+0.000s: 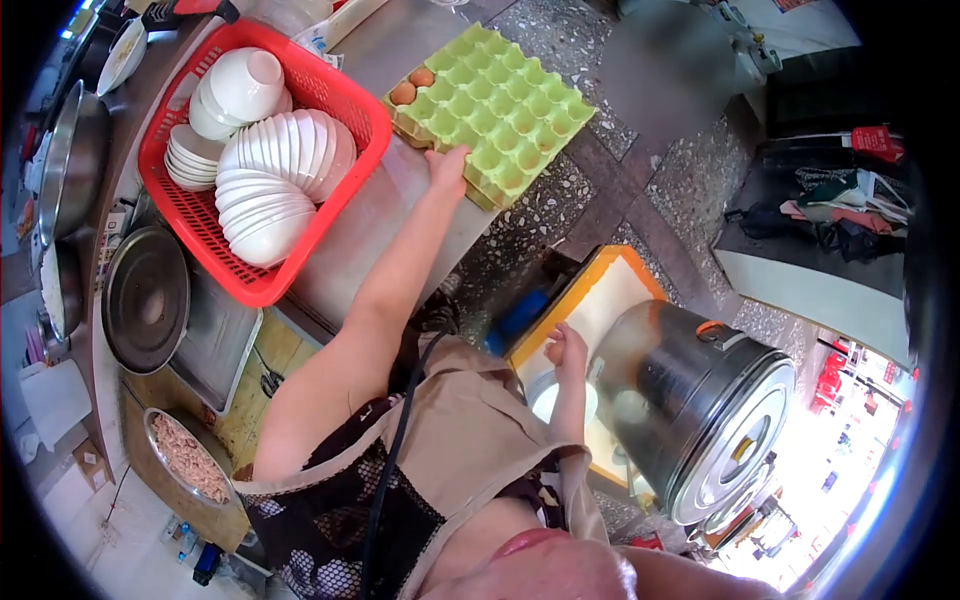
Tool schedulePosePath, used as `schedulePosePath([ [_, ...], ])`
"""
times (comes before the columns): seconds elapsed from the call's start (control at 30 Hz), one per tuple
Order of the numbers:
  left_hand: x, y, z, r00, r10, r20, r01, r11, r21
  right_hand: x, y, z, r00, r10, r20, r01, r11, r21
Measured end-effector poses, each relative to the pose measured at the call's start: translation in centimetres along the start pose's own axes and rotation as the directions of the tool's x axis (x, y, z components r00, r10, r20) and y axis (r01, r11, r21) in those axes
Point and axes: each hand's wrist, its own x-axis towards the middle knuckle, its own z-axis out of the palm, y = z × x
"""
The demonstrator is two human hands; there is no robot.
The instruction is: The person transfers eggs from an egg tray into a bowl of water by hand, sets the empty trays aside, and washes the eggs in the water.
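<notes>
A green egg tray [490,110] lies at the top centre, with two brown eggs [403,93] in one corner and its other cups bare. My left hand [450,168] touches the near edge of this tray; its fingers are partly hidden at the rim. Lower right, my right hand [567,345] has its fingers curled round a brown egg [553,352]. Below that hand a white bowl [548,402] stands beside the large steel pot. To the left of the tray is a red basket [376,120] of white bowls and plates.
The large lidded steel pot [660,380] stands at the right by an orange-edged board [635,262]. A round dark lid [146,300], a metal tray [215,350] and a dish of shredded meat [188,455] are at the left. Cloths lie on a shelf [800,250] at the upper right.
</notes>
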Motion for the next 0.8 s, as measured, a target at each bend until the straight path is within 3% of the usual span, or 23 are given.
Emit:
schedulePosePath([
  [0.03, 0.2, -0.6, -0.1, 1.000, 0.003, 0.008, -0.003, 1.000, 0.009, -0.3, 0.4, 0.1, 1.000, 0.000, 0.002, 0.000, 1.000, 0.012],
  [0.1, 0.5, -1.8, -0.1, 0.939, 0.286, -0.191, -0.161, 0.857, 0.489, -0.9, 1.4, 0.2, 0.999, -0.021, 0.027, 0.020, 1.000, 0.008],
  [0.13, -1.6, -1.0, 1.1, 0.942, 0.289, -0.173, -0.169, 0.850, 0.500, -1.7, 1.5, 0.3, 0.999, -0.028, 0.020, 0.028, 1.000, -0.005],
  [0.2, -8.9, 1.4, 3.9, 0.881, 0.411, -0.233, -0.054, 0.578, 0.814, -3.3, 1.9, 0.3, 1.000, -0.030, 0.001, 0.030, 1.000, 0.008],
  [0.23, -9.7, 0.7, 3.4, 0.886, 0.411, -0.213, -0.066, 0.569, 0.820, -3.7, 2.4, 0.1, 0.999, -0.039, -0.013, 0.039, 0.999, 0.000],
  [0.27, -10.4, -0.5, 2.7, 0.779, 0.570, 0.262, -0.366, 0.074, 0.928, -3.9, 3.2, -0.5, 0.999, -0.040, -0.022, 0.040, 0.999, 0.022],
  [0.3, -11.0, -1.7, 1.7, 0.540, 0.459, 0.706, -0.553, -0.439, 0.708, -4.4, 4.2, -1.4, 0.998, -0.066, -0.006, 0.067, 0.996, 0.059],
  [0.33, -9.7, -2.4, 1.0, 0.632, 0.282, 0.722, -0.531, -0.520, 0.669, -5.1, 5.4, -2.5, 0.995, -0.095, 0.005, 0.094, 0.991, 0.097],
  [0.37, -8.7, -2.7, 0.3, 0.617, 0.264, 0.742, -0.553, -0.525, 0.647, -6.3, 6.5, -3.7, 0.995, -0.098, -0.013, 0.099, 0.988, 0.122],
  [0.43, -6.6, -2.4, 0.0, 0.715, 0.233, 0.660, -0.454, -0.562, 0.691, -9.0, 7.6, -6.2, 0.989, -0.148, 0.009, 0.144, 0.974, 0.178],
  [0.5, -4.8, -1.2, 0.5, 0.730, 0.150, 0.667, -0.544, -0.464, 0.699, -11.8, 10.3, -9.4, 0.977, -0.212, -0.031, 0.213, 0.935, 0.283],
  [0.53, -7.1, -2.0, -0.2, 0.507, 0.364, 0.781, -0.488, -0.626, 0.609, -13.1, 12.1, -11.3, 0.976, -0.212, -0.038, 0.212, 0.913, 0.349],
  [0.57, -8.1, -2.9, -1.0, 0.300, 0.383, 0.874, -0.530, -0.695, 0.486, -14.3, 14.0, -13.4, 0.974, -0.215, -0.066, 0.222, 0.878, 0.425],
  [0.63, -14.9, -5.9, -2.5, 0.248, 0.365, 0.897, -0.730, -0.539, 0.421, -17.0, 19.0, -17.8, 0.985, -0.152, -0.086, 0.171, 0.742, 0.648],
  [0.67, -20.9, -7.9, -3.5, 0.315, 0.337, 0.887, -0.804, -0.403, 0.438, -17.8, 22.2, -20.2, 0.989, -0.136, -0.055, 0.128, 0.624, 0.771],
  [0.7, -25.3, -11.2, -5.5, 0.215, 0.376, 0.901, -0.840, -0.399, 0.367, -18.7, 25.6, -22.6, 0.990, -0.142, -0.025, 0.091, 0.483, 0.871],
  [0.73, -31.5, -13.8, -7.7, 0.206, 0.278, 0.938, -0.917, -0.280, 0.285, -20.3, 28.9, -24.9, 0.990, -0.141, -0.011, 0.058, 0.332, 0.941],
  [0.77, -35.9, -18.1, -11.1, 0.067, 0.163, 0.984, -0.920, -0.372, 0.124, -22.1, 31.6, -27.3, 0.986, -0.167, 0.003, 0.027, 0.180, 0.983],
  [0.8, -42.1, -21.1, -12.5, 0.089, -0.258, 0.962, -0.995, -0.066, 0.075, -23.9, 34.1, -29.4, 0.996, -0.059, -0.067, 0.068, 0.028, 0.997],
])
